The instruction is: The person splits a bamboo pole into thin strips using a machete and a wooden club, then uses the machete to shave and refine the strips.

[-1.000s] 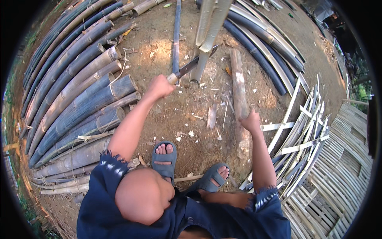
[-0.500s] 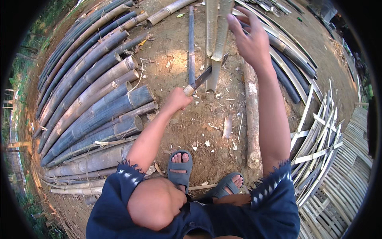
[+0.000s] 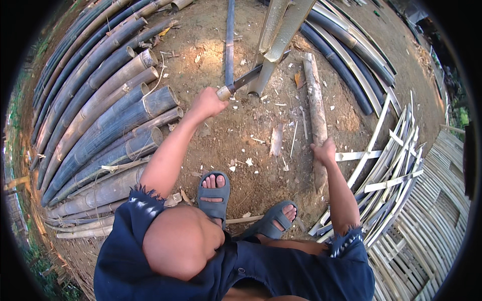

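My left hand (image 3: 207,104) is closed round the wooden handle of a machete (image 3: 247,77). The dark blade lies across a half-split bamboo culm (image 3: 288,35) and is lodged in it, with the blade's tip showing on the far right side. The upper end of the culm runs out of view at the top, its pale inner walls showing above the blade. Lower down on the right, my right hand (image 3: 325,152) is wrapped round a short, rough wooden pole (image 3: 315,95) lying on the ground.
A pile of dark bamboo poles (image 3: 108,130) fills the left side. Pale split strips (image 3: 389,170) lie at the right beside a slatted bamboo panel (image 3: 427,215). More bamboo lengths (image 3: 346,65) lie at the upper right. A thin dark pole (image 3: 230,40) and wood chips are ahead of my sandalled feet.
My right hand has come down from beside the culm's upper part and taken hold of the wooden pole. The culm now leans more to the right, with the machete still across it.
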Motion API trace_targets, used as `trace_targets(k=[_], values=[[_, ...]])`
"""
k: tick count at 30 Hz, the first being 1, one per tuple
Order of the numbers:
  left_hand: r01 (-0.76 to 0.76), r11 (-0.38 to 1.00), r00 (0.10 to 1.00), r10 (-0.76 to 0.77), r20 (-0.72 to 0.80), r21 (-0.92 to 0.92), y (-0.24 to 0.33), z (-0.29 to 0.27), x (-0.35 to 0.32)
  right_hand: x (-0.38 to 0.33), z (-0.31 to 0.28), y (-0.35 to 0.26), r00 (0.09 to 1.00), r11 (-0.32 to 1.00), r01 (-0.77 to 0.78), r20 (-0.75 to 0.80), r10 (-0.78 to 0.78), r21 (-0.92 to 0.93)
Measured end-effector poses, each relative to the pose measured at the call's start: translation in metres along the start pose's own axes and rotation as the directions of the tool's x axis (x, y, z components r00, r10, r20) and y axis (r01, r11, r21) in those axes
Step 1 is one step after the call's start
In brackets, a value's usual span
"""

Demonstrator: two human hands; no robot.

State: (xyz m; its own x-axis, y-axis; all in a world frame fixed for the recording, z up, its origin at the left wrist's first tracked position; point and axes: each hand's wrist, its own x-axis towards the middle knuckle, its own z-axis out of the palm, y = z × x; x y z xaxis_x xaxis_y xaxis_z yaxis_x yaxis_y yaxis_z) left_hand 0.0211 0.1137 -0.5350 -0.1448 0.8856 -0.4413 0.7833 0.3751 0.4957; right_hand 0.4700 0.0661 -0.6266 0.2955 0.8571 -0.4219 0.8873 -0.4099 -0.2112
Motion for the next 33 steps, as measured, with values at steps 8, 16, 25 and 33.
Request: trace_targets(k=[8,16,25,33], values=[[-0.051,0.995,0.998,0.048,-0.039,-0.085,-0.026,0.001,-0.011,-0.029,-0.092,-0.076,0.742,0.776,0.586,-0.538,-0.4,0.231],[-0.052,0.996,0.997,0.056,-0.052,0.066,-0.018,-0.014,-0.032,-0.074,-0.081,-0.145,0.885,0.884,0.462,-0.112,-0.453,0.077],[0.061,0.993,0.998,-0.057,-0.037,0.099,-0.019,-0.009,-0.005,-0.062,-0.11,-0.152,0.81,0.783,0.575,-0.298,-0.505,0.238],[0.119,0.992,0.992,-0.121,0.046,0.047,-0.009,-0.004,-0.006,-0.052,-0.086,-0.11,0.894,0.897,0.436,-0.076,-0.441,-0.077]])
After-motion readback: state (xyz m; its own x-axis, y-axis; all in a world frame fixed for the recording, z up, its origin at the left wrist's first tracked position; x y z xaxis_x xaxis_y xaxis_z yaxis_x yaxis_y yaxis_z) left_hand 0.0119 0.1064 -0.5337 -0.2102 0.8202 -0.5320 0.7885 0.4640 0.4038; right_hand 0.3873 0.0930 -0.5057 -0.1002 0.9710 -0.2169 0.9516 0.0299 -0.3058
